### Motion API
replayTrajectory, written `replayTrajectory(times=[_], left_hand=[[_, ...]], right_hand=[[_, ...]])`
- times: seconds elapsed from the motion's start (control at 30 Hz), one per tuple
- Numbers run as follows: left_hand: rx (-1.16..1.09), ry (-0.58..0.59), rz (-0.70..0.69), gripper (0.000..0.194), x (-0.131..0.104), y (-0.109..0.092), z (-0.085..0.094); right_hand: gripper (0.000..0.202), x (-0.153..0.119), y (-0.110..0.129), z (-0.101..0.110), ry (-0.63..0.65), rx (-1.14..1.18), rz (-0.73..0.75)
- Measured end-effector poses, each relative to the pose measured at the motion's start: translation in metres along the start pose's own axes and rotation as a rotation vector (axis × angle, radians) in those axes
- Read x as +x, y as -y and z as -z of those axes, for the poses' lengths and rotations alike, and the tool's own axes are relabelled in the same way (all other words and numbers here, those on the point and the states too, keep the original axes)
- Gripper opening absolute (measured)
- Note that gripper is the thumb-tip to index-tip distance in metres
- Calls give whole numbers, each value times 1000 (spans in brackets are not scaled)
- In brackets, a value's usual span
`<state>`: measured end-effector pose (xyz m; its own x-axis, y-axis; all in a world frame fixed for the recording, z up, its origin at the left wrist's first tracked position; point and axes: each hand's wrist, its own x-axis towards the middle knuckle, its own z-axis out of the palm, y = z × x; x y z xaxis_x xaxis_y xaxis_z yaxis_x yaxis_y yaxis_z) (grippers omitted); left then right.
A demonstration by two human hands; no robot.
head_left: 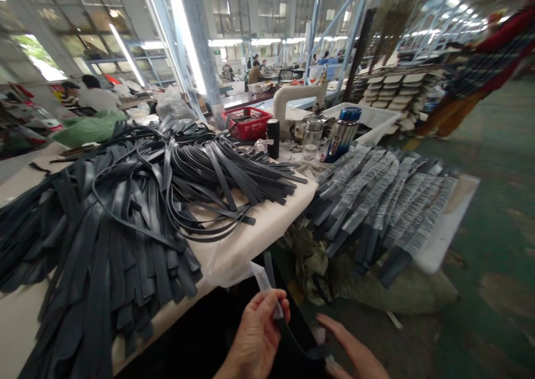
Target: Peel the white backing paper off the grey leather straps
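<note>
Low in front of the desk (259,239), the left hand (254,334) pinches a dark strap (292,334) with a white label strip (264,281), while the right hand (355,351), fingers extended, touches the strap's lower end; keeping it taut would help.

Up and left of the hands, a heap of dark straps (125,217) covered the cloth-topped table (251,239). Farther ahead stood a red basket (246,124), black cylinder (273,138), glass jar (311,139), blue flask (343,134). Labelled strips (384,200) lay up and right.
</note>
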<state>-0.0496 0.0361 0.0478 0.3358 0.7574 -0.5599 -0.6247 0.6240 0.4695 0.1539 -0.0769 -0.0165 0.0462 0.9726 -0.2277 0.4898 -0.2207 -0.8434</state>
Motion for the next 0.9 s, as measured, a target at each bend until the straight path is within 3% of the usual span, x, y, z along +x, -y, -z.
replayTrajectory(times=[0.07, 0.13, 0.2, 0.33, 0.5, 0.67, 0.9], left_hand=[[50, 57, 95, 22, 0, 27, -3], [122, 133, 134, 21, 4, 42, -8], [179, 170, 141, 21, 10, 47, -13], [207, 136, 173, 23, 32, 54, -16], [261, 9, 438, 25, 54, 91, -7], [422, 98, 547, 28, 53, 116, -10], [445, 87, 517, 23, 47, 112, -9]], right_hand=[[66, 11, 31, -11, 112, 154, 80], [55, 16, 54, -18, 85, 284, 95], [48, 13, 58, -21, 21, 403, 27], [52, -22, 20, -10, -133, 512, -201], [53, -85, -28, 6, -297, 434, -386], [53, -117, -26, 5, -276, 431, -481], [44, -111, -23, 4, -314, 364, -464]])
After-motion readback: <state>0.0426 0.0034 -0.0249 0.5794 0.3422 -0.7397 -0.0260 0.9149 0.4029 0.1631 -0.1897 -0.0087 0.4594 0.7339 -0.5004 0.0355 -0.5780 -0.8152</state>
